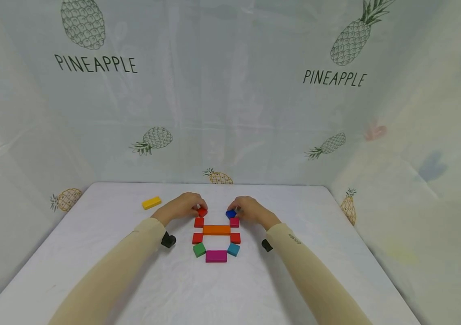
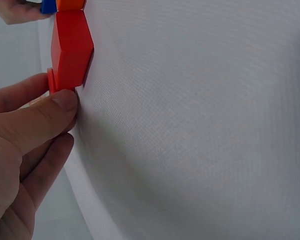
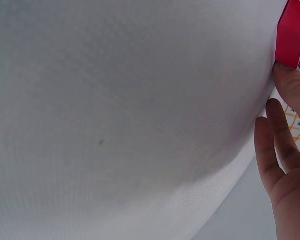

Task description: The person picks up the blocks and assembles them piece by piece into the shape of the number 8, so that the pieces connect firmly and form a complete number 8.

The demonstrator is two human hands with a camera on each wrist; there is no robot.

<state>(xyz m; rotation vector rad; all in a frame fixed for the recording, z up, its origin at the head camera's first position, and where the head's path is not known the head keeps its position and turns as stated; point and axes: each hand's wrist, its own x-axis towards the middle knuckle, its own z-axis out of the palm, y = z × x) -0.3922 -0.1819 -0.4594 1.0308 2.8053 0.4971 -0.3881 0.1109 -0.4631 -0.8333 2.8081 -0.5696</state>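
My left hand [image 1: 184, 206] pinches a small red rounded block [image 1: 202, 211] at the upper left end of a block figure. In the left wrist view, its thumb is beside a red square block [image 2: 70, 50] just below that piece. Across from it, my right hand [image 1: 251, 209] holds a dark blue block [image 1: 231, 214] between thumb and fingers, above a pink-red block [image 1: 234, 222]. That blue block is mostly hidden in the right wrist view. Between the two columns lies a long orange block [image 1: 216, 230].
Lower in the figure are two red blocks, a tilted green block [image 1: 199, 249], a tilted blue block [image 1: 233, 249] and a magenta block [image 1: 216, 256]. A yellow block [image 1: 151, 202] lies apart on the white table [image 1: 214, 293], left of my left hand. A pineapple-print curtain [image 1: 230, 99] hangs behind.
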